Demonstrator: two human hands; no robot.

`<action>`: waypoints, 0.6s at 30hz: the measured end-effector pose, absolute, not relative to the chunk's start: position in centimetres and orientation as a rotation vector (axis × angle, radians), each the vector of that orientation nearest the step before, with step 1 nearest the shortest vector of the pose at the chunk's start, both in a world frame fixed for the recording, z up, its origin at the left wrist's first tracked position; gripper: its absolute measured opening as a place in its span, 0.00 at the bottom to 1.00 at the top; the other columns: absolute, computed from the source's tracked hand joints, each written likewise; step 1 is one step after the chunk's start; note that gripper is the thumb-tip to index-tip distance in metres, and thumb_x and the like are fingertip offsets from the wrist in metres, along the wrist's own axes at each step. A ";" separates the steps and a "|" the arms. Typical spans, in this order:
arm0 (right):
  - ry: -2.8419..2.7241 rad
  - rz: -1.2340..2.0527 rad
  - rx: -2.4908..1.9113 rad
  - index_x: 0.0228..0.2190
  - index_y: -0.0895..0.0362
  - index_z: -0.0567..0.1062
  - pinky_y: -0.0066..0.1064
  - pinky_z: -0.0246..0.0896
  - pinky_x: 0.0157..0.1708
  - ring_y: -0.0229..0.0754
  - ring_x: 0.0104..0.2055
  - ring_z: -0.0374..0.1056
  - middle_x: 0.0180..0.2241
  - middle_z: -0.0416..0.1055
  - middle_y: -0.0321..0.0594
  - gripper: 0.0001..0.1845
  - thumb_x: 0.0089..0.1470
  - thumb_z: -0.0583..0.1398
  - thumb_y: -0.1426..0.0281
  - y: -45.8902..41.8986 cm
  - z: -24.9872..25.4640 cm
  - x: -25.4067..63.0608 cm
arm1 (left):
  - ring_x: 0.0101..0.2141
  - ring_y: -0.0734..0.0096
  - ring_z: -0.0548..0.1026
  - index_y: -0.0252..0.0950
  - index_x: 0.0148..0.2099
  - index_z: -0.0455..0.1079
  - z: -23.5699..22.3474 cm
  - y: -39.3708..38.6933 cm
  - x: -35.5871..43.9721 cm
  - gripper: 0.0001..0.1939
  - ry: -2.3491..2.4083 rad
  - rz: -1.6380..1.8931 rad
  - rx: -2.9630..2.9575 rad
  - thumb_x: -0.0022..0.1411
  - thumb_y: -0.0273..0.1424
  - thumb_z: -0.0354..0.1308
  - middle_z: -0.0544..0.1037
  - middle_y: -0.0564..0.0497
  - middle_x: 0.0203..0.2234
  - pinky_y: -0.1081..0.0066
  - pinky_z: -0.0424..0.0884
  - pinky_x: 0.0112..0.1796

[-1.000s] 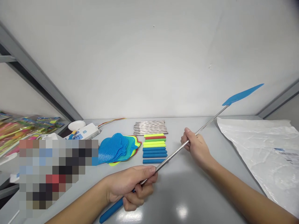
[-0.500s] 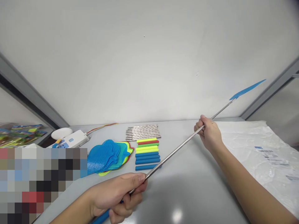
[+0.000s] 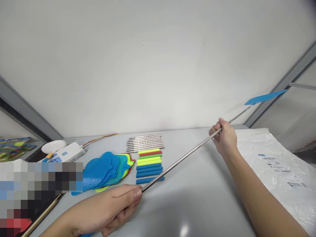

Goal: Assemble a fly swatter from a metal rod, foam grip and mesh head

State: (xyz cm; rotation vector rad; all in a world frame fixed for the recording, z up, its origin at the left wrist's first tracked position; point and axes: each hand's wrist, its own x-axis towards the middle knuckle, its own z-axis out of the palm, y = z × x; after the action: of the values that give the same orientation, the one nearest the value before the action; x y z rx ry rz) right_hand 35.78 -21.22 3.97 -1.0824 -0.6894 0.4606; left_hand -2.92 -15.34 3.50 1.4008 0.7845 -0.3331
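A fly swatter with a blue head (image 3: 265, 97) and a long metal telescopic rod (image 3: 181, 160) slants across the view, rising to the right. My left hand (image 3: 120, 205) is closed round its lower end, where a bit of blue handle shows under the wrist. Higher up the rod, my right hand (image 3: 224, 136) grips it below the head. Beyond my left hand lie a row of coloured handle sleeves (image 3: 149, 166) in blue, yellow, green and red, a bundle of metal rods (image 3: 144, 143), and a pile of perforated swatter heads (image 3: 98, 171), mostly blue on top.
At the right lies a white plastic package (image 3: 269, 184) with printed labels. A white power strip (image 3: 66, 153) with a cable and a white round object (image 3: 53, 146) stand at the back left. Colourful packets (image 3: 14, 146) lie farther left. A pale wall (image 3: 153, 72) closes off the back.
The swatter's visible rod spans farther: my left hand has shifted left and down, and my right hand slightly right. The view has also turned a little to the right.
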 end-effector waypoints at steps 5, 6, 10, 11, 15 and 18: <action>-0.688 0.394 -1.040 0.16 0.53 0.56 0.29 0.46 0.17 0.32 0.15 0.44 0.14 0.44 0.26 0.24 0.57 0.56 0.57 -21.2 4.0 34.6 | 0.31 0.70 0.70 0.40 0.40 0.67 5.2 -15.9 -3.6 0.22 0.917 -0.132 1.979 0.66 0.52 0.45 0.71 0.54 0.29 0.71 0.66 0.35; -0.683 0.385 -1.027 0.17 0.53 0.55 0.30 0.46 0.17 0.32 0.15 0.44 0.14 0.44 0.26 0.25 0.58 0.55 0.55 -21.2 3.8 33.7 | 0.36 0.66 0.71 0.41 0.44 0.69 5.2 -16.0 -3.6 0.21 0.957 -0.072 2.073 0.66 0.51 0.45 0.73 0.52 0.33 0.69 0.66 0.40; -0.718 0.489 -1.045 0.18 0.53 0.57 0.31 0.44 0.18 0.33 0.17 0.45 0.15 0.47 0.28 0.26 0.59 0.53 0.50 -21.1 2.6 29.0 | 0.39 0.59 0.71 0.44 0.50 0.68 4.8 -16.3 -2.9 0.21 1.030 0.010 2.331 0.69 0.48 0.40 0.75 0.49 0.37 0.65 0.63 0.40; -0.739 0.531 -1.071 0.18 0.53 0.57 0.31 0.43 0.18 0.34 0.17 0.45 0.15 0.47 0.28 0.26 0.59 0.52 0.50 -21.2 2.3 27.9 | 0.37 0.59 0.72 0.43 0.48 0.68 4.7 -16.4 -2.7 0.22 1.024 0.003 2.384 0.70 0.47 0.38 0.75 0.49 0.35 0.65 0.62 0.38; -0.731 0.556 -1.130 0.17 0.53 0.56 0.32 0.40 0.19 0.34 0.18 0.44 0.15 0.46 0.29 0.27 0.61 0.52 0.53 -21.7 1.9 26.0 | 0.32 0.59 0.72 0.40 0.41 0.66 4.7 -16.5 -2.0 0.22 1.047 -0.024 2.522 0.71 0.46 0.36 0.75 0.48 0.31 0.68 0.58 0.31; -0.717 0.482 -1.150 0.16 0.53 0.55 0.32 0.41 0.20 0.34 0.18 0.44 0.15 0.46 0.29 0.26 0.61 0.54 0.57 -21.7 2.4 26.9 | 0.31 0.57 0.73 0.39 0.39 0.64 5.0 -16.6 -1.8 0.17 1.061 -0.069 2.536 0.69 0.46 0.42 0.76 0.48 0.30 0.70 0.55 0.27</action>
State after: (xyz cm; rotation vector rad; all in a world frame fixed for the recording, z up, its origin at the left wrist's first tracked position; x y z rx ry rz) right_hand 26.92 -21.69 2.39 -1.1502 -0.7166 0.4817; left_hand -1.83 -16.57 4.97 2.5358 1.0608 -0.0695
